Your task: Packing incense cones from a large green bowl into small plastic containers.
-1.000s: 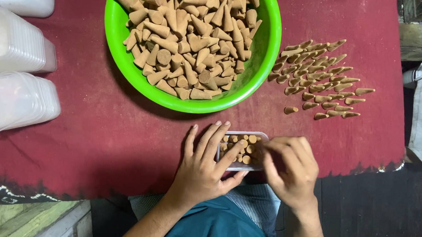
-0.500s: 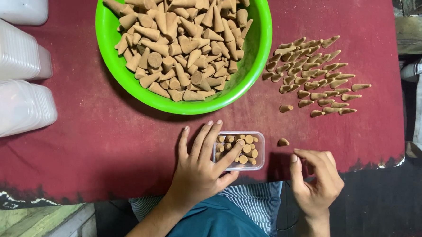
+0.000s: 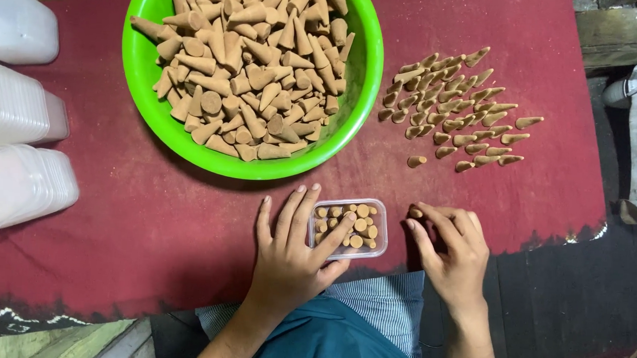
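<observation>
Now left hand [image 3: 290,260] steadies small clear box [image 3: 348,227], right hand [image 3: 452,255] pinches cone [image 3: 416,212].

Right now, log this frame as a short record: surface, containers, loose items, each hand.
surface: red cloth
bowl: green bowl heaped with brown cones
small box: clear box, cones standing inside
loose cones: cone group lying right of bowl
left hand: fingers over the box's left edge
right hand: beside box, fingertips at a single cone
left side: white stacked containers
</observation>
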